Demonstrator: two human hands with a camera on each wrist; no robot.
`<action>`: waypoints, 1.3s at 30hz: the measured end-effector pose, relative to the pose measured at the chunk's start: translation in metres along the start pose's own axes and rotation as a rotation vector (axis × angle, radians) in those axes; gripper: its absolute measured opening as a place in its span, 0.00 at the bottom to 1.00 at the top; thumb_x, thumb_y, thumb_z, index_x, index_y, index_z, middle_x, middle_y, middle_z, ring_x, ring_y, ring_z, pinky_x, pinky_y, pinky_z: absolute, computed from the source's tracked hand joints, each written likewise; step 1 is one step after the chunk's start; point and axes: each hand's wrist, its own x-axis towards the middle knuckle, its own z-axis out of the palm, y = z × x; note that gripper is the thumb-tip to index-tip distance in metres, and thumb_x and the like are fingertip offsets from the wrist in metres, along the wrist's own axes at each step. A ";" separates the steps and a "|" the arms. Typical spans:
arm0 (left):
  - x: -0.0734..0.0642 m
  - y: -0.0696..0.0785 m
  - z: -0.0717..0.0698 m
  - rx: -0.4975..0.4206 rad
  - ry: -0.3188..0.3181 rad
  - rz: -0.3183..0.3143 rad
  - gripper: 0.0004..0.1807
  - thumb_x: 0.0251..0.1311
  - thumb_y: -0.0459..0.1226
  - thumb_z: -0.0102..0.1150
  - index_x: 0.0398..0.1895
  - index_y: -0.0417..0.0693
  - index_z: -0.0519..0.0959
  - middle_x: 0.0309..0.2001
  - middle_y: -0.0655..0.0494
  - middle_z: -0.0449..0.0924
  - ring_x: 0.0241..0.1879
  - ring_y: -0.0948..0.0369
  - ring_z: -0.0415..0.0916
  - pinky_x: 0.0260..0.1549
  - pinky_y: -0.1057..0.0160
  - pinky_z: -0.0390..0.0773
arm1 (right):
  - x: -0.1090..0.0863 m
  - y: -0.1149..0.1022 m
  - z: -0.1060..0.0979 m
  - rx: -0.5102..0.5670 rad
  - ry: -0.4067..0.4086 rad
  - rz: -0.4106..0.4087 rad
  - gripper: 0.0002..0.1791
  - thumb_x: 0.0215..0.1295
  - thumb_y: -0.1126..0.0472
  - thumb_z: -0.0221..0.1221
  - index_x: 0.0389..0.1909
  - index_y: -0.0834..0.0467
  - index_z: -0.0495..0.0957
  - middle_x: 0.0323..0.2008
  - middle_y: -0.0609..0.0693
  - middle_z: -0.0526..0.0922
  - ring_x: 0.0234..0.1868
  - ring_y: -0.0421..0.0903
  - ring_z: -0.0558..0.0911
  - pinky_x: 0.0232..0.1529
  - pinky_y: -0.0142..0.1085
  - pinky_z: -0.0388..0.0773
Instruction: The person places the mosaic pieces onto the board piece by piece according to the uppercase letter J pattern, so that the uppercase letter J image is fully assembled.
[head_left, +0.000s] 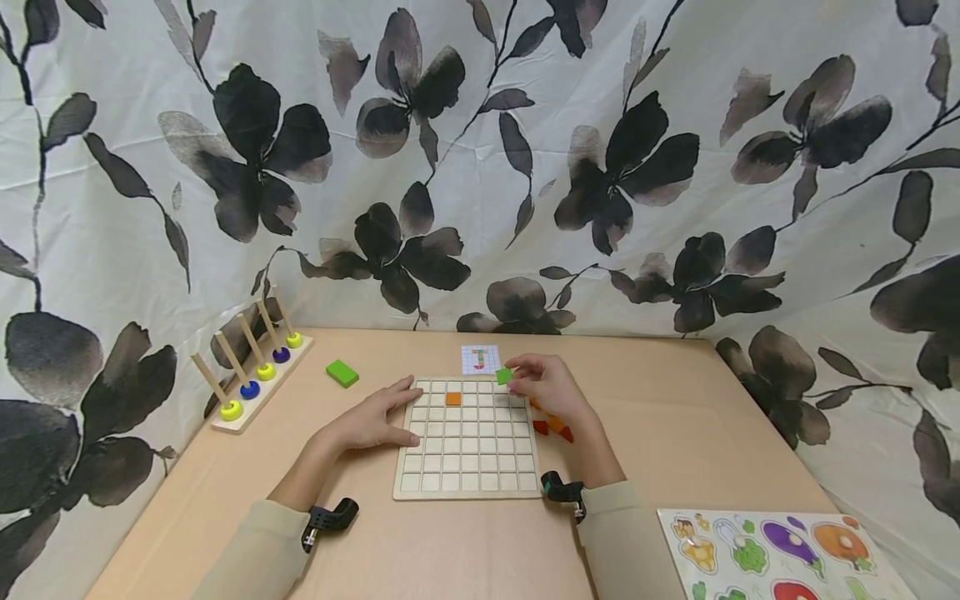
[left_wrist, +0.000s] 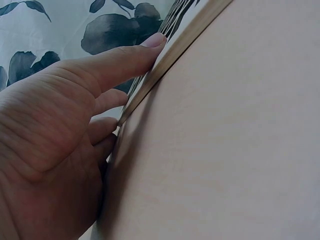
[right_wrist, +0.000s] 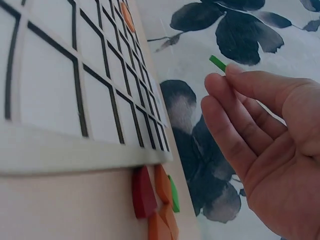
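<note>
A pale wooden grid board [head_left: 468, 458] lies on the table, and one orange square tile [head_left: 453, 399] sits in a cell near its upper left. My left hand [head_left: 367, 419] rests at the board's left edge, thumb on the rim and the other fingers along the side. Above the board's upper right corner, my right hand [head_left: 551, 387] pinches a green square tile [head_left: 504, 377] between thumb and fingertips. In the right wrist view that green tile [right_wrist: 217, 63] shows edge-on. Red tiles [right_wrist: 144, 192] and orange tiles [right_wrist: 160, 225] lie beside the board's right edge, partly under my right hand.
A small pattern card [head_left: 480, 359] lies behind the board. At the left stand a peg rack [head_left: 262, 392] with colored rings and a green block [head_left: 342, 373]. A vegetable puzzle board [head_left: 780, 554] is at the front right. A floral cloth [head_left: 480, 167] hangs behind the table.
</note>
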 end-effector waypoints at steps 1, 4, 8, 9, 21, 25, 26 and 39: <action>0.000 0.000 0.000 0.001 0.001 0.001 0.52 0.55 0.55 0.76 0.80 0.49 0.64 0.85 0.44 0.44 0.83 0.39 0.40 0.79 0.33 0.46 | 0.001 -0.001 0.002 0.009 0.002 -0.001 0.16 0.67 0.71 0.66 0.55 0.66 0.83 0.37 0.61 0.85 0.37 0.58 0.89 0.42 0.46 0.90; 0.000 0.001 -0.001 0.000 0.005 0.001 0.52 0.54 0.55 0.76 0.80 0.49 0.64 0.85 0.44 0.44 0.83 0.39 0.40 0.78 0.33 0.47 | 0.003 -0.004 0.008 0.051 0.012 0.006 0.18 0.67 0.72 0.66 0.57 0.69 0.82 0.37 0.62 0.85 0.37 0.59 0.90 0.43 0.45 0.90; 0.000 0.003 -0.001 0.000 0.007 0.005 0.52 0.55 0.55 0.76 0.80 0.49 0.64 0.85 0.44 0.44 0.83 0.39 0.40 0.78 0.33 0.47 | 0.007 -0.006 0.018 0.149 0.050 0.027 0.19 0.67 0.72 0.66 0.58 0.70 0.80 0.36 0.61 0.85 0.35 0.54 0.91 0.42 0.40 0.90; 0.000 0.003 -0.001 0.000 0.007 0.007 0.52 0.55 0.55 0.76 0.80 0.48 0.64 0.85 0.44 0.44 0.83 0.38 0.40 0.78 0.33 0.47 | 0.008 -0.007 0.020 0.172 0.060 0.034 0.19 0.67 0.72 0.66 0.58 0.70 0.80 0.36 0.60 0.85 0.35 0.53 0.91 0.42 0.40 0.90; 0.000 0.005 0.000 -0.010 0.001 0.002 0.52 0.55 0.54 0.76 0.80 0.48 0.64 0.85 0.44 0.44 0.83 0.38 0.40 0.78 0.32 0.47 | 0.016 0.000 0.044 0.311 0.006 0.091 0.19 0.66 0.76 0.64 0.58 0.74 0.79 0.31 0.52 0.86 0.34 0.49 0.91 0.46 0.51 0.89; 0.001 0.004 0.000 -0.009 -0.001 0.003 0.52 0.55 0.54 0.76 0.80 0.48 0.63 0.85 0.44 0.44 0.83 0.39 0.40 0.78 0.33 0.47 | 0.016 0.006 0.048 0.338 -0.008 0.156 0.19 0.67 0.75 0.64 0.58 0.73 0.79 0.32 0.51 0.86 0.34 0.45 0.90 0.45 0.45 0.89; 0.001 0.004 0.000 -0.010 -0.001 0.004 0.52 0.55 0.54 0.76 0.80 0.48 0.63 0.85 0.44 0.44 0.83 0.39 0.40 0.79 0.33 0.47 | 0.016 0.007 0.049 0.337 -0.007 0.170 0.19 0.66 0.74 0.65 0.58 0.72 0.79 0.33 0.51 0.86 0.35 0.45 0.89 0.45 0.43 0.89; 0.001 0.000 0.000 0.004 -0.003 -0.001 0.52 0.55 0.55 0.76 0.81 0.49 0.63 0.85 0.44 0.43 0.83 0.39 0.40 0.78 0.33 0.47 | 0.015 0.031 0.065 0.037 0.018 0.072 0.12 0.65 0.66 0.71 0.48 0.60 0.87 0.37 0.53 0.85 0.36 0.44 0.80 0.36 0.29 0.78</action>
